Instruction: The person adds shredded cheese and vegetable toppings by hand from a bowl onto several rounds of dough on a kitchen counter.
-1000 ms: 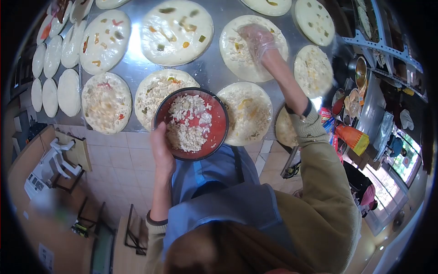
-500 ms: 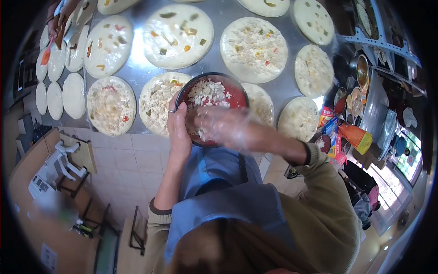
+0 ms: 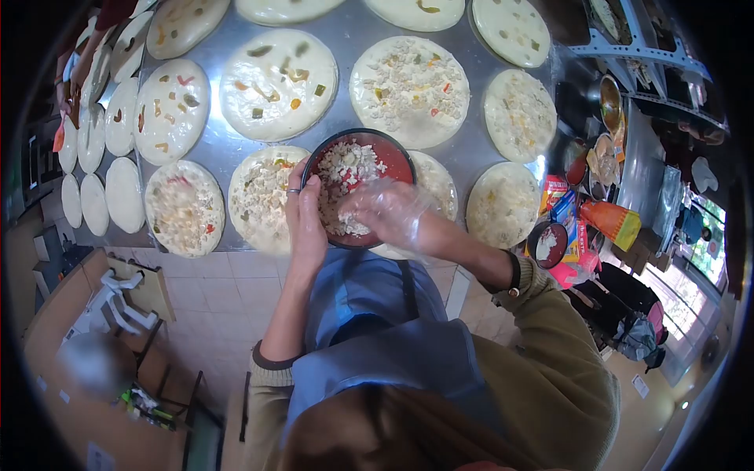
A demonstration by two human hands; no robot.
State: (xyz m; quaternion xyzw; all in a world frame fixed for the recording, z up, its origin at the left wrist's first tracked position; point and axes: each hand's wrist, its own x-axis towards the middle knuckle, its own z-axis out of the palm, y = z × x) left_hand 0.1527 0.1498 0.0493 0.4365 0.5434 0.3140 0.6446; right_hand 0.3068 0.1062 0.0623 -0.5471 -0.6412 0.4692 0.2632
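My left hand (image 3: 309, 224), wearing a ring, grips the side of a round bowl (image 3: 399, 166) with a black rim and red inside. Pale crumbles (image 3: 349, 162) lie in the bowl. In a clear plastic glove, my right hand (image 3: 386, 210) reaches over the near rim, its fingers bent into the crumbles. The bowl is held at the near edge of a metal table (image 3: 214, 145). Beneath and beside it are flat dough rounds topped with crumbles and vegetable bits, such as one at left (image 3: 267, 200) and one behind (image 3: 410, 90).
Other dough rounds (image 3: 279, 82) carry only vegetable pieces. Plain small rounds (image 3: 126, 196) lie at far left, near another person's hand holding a red-tipped tool. To the right are a small bowl of white bits (image 3: 547, 243), colourful packets (image 3: 577, 224) and an orange-yellow bag (image 3: 613, 224).
My right hand, blurred by motion before, is now clearer and lower in the bowl. The camera view has shifted, so the table's rounds appear further left. My left hand keeps its grip.
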